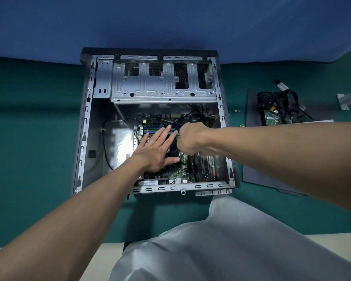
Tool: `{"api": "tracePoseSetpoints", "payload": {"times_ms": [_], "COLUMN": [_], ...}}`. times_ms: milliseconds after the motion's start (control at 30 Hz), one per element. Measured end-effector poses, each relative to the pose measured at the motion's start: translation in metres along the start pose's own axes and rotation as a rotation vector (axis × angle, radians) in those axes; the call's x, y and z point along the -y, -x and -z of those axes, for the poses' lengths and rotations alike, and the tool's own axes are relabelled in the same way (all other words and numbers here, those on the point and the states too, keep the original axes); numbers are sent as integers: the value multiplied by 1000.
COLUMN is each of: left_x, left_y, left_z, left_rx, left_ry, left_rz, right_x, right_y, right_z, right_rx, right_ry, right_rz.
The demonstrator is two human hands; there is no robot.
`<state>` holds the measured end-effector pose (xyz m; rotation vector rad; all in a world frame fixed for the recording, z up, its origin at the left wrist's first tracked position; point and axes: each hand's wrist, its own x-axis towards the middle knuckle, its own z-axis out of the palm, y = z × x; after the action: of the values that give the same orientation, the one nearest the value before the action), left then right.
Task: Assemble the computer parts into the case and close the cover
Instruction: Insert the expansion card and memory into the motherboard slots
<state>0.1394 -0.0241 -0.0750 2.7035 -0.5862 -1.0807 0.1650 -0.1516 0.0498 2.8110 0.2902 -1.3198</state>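
An open grey computer case (85, 126) lies flat on the green table, with a green motherboard (203, 169) mounted inside. My left hand (156, 149) lies flat with straight fingers on the black CPU cooler fan (173, 148) in the board's middle. My right hand (190, 138) is curled just right of the fan, knuckles up; what its fingers hold is hidden. Black cables (193, 112) run from the drive cage down towards my right hand.
A silver drive cage (162, 84) fills the case's far end. To the right, a dark cover panel (253, 171) lies on the table under a hard drive (276, 116) with tangled black cables. Two small screws (237, 110) and a metal bracket (346, 98) lie nearby.
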Motion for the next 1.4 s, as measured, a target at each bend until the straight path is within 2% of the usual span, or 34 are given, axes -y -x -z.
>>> {"api": "tracePoseSetpoints", "payload": {"times_ms": [67, 167, 233, 333, 433, 500, 600, 667, 733, 800, 833, 933, 1000, 1100, 1167, 1200, 1267, 1333, 1367, 1400], "left_x": [0, 1, 0, 0, 1, 0, 0, 0, 0, 0, 1, 1, 1, 1, 1, 0, 0, 0, 0, 0], "left_y": [0, 2, 2, 1, 1, 0, -1, -1, 0, 0, 0, 0, 0, 0, -1, -1, -1, 0, 0, 0], "left_z": [0, 1, 1, 1, 0, 0, 0, -1, -2, -2, -2, -1, -1, -1, -1, -1, -1, -2, -2, -1], "left_rx": [-3, 0, 2, -19, -27, -18, -22, -23, -21, -24, -25, -18, -17, -27, -22, -21, -18, -25, -29, -30], "left_ry": [-1, -2, 5, 11, 5, 2, 6, 10, 5, 5, 4, 3, 4, 5, 1, -1, 0, 8, 10, 10], "left_rz": [-2, 5, 7, 1, 5, 8, 7, 9, 8, 8, 9, 13, 8, 9, 13, 14, 13, 11, 11, 10], "right_x": [3, -2, -9, -19, -22, -17, -11, -12, -9, -8, -9, -19, -24, -28, -26, -23, -14, -13, -14, -14], "right_y": [4, 11, 15, 16, 13, 10, 0, -9, -7, 2, 6, 11, 14, 13, 10, 7, 2, -4, -4, -1], "right_z": [2, -3, -3, 1, -5, -9, -4, -3, -3, -2, -3, -2, 1, 2, -3, -5, -6, -4, -2, 0], "right_rx": [22, 38, -41, -196, -198, -199, -97, -46, 62, 146, 110, -146, -220, -218, -213, -190, -85, 10, 51, 93], "right_ry": [158, 544, 790, 924, 818, 541, 65, -82, -91, 89, 236, 646, 876, 962, 772, 578, 27, -380, -431, -384], "right_rz": [103, 299, 435, 639, 672, 484, 65, 6, 29, 101, 174, 434, 574, 707, 625, 480, 109, -105, -122, -84]}}
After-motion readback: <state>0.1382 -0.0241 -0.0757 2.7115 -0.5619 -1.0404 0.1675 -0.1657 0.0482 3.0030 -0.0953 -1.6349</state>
